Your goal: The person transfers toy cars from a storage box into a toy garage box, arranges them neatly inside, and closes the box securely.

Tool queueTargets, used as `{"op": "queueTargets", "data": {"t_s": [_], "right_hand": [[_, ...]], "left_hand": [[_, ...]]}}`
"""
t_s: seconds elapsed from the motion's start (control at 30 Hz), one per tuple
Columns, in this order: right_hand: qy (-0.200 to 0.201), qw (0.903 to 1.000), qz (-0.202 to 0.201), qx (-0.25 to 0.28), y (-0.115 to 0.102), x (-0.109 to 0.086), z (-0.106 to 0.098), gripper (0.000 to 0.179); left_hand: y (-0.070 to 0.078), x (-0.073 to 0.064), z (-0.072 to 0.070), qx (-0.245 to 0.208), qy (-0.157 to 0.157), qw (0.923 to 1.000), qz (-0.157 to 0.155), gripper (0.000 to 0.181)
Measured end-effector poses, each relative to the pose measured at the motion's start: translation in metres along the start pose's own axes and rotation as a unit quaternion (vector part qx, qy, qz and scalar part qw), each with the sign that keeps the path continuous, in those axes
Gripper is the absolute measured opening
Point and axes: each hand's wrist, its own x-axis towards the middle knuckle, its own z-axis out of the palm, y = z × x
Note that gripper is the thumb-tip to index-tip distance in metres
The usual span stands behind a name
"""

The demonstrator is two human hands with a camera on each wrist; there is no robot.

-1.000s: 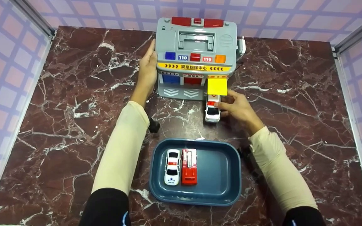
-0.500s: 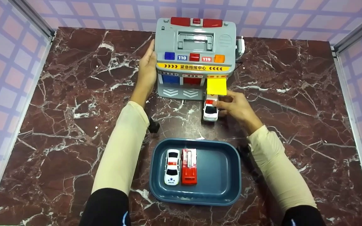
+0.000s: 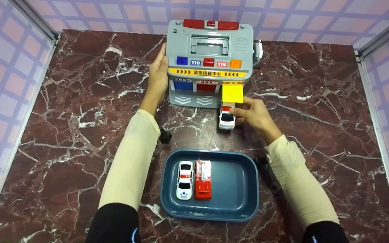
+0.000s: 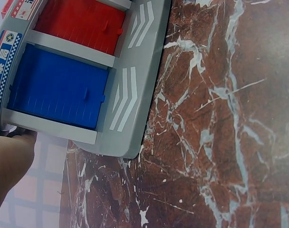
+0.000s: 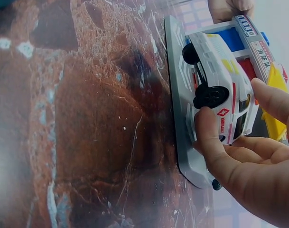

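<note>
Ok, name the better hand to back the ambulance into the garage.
The right hand, likely: it grips the ambulance at the yellow door. The left hand touches the garage, on the opposite side.

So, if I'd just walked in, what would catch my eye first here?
Probably the grey toy station at the back of the marbled table, with its bright yellow door raised at the right. Just below that door, the right hand grips a white toy ambulance. Nearer the camera, a blue tray holds a white police car beside a red truck.
</note>
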Motion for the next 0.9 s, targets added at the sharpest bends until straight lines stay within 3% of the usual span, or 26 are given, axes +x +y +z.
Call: {"op": "queueTargets", "data": {"t_s": [0.53, 0.73, 0.9], "right_hand": [[0.015, 0.9998, 0.01, 0.006, -0.0009, 0.0033, 0.0004, 0.039], [0.042, 0.9978, 0.016, -0.048, -0.0001, 0.0038, -0.0014, 0.036], [0.057, 0.9966, 0.006, -0.059, 0.0014, 0.0042, -0.0011, 0.036]], "left_hand": [[0.0031, -0.0025, 0.0011, 0.016, 0.001, 0.9998, 0.015, 0.049], [0.0029, -0.0025, 0.0014, 0.006, -0.001, 0.9999, 0.008, 0.05], [0.0026, -0.0024, 0.0009, 0.003, 0.0, 1.0, 0.005, 0.05]]}}
